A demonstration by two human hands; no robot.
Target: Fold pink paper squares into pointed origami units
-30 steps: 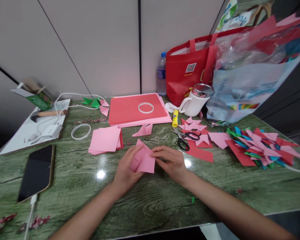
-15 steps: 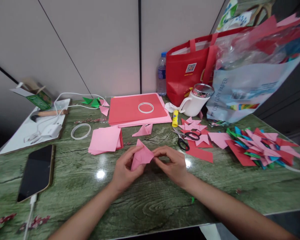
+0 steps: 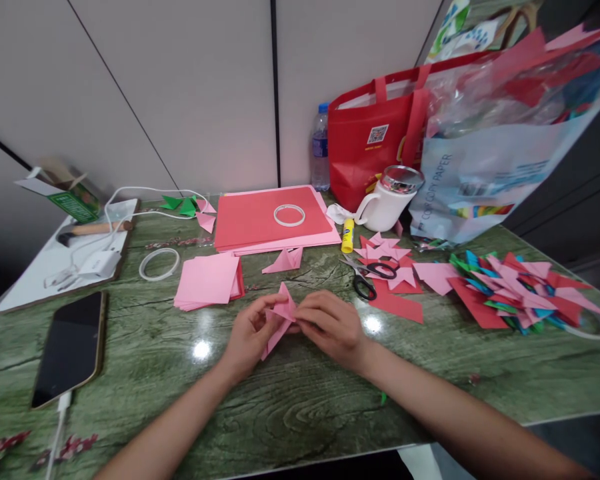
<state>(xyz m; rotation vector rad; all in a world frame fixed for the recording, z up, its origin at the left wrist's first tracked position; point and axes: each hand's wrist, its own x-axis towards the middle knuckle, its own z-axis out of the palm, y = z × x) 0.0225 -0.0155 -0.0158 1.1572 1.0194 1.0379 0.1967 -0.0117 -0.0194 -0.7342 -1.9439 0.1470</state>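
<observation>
Grip: my left hand [image 3: 250, 333] and right hand [image 3: 330, 327] both pinch the pink folded paper [image 3: 281, 319], low at the counter [image 3: 280, 413] centre | Risk: uneven pinches could skew the crease or tear the thin sheet; glossy counter may let it slide | Material: matte paper, pointed triangular flaps; steel scissors [image 3: 367, 280] at 2 o'clock, pink square stack [image 3: 207, 280] at 10 o'clock.

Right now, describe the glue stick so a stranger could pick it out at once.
Find the red bag against the back wall, with the white mug in front of it. Just left of the mug sits the glue stick, the only small yellow tube among flat pink and red papers.
</observation>
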